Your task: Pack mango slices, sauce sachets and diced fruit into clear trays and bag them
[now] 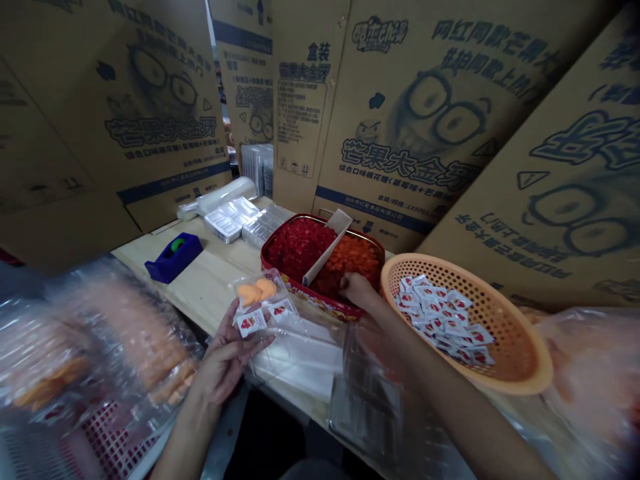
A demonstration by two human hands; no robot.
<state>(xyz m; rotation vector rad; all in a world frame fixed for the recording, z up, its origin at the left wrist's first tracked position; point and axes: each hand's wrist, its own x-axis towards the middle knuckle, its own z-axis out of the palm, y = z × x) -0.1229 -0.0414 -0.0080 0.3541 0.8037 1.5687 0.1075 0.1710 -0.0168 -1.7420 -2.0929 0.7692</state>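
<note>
The left hand [227, 360] holds a small clear tray [260, 299] by its near edge, fingers spread under it and the thumb lying against its side; the tray is raised just above the front of the wooden table [210, 287], tilted a little toward the camera. In the tray lie two orange pieces [257, 291] at the far end and two white sachets with red print [265, 316] at the near end.

The right hand [356, 290] reaches over the near rim of a red tin [300, 285], fingers curled down into the contents; the fingertips are buried, so I cannot tell whether they have hold of anything. The tin stands just beyond the tray and holds dark red bits [300, 243] on the left and orange-red bits [357, 257] on the right, with a strip of card [327, 247] slanting between them.

Just right of the tin, touching it or nearly so, sits an orange plastic basket [525, 380] with a heap of the same sachets [445, 320]. Under the hands lies a stack of clear plastic bags [300, 357]. Further left on the table are a blue tape dispenser [173, 257] and, behind it, a pile of empty clear trays [235, 220]. Blurred bagged packs [125, 333] fill the left foreground; printed cardboard boxes [425, 120] wall the table at the back.
</note>
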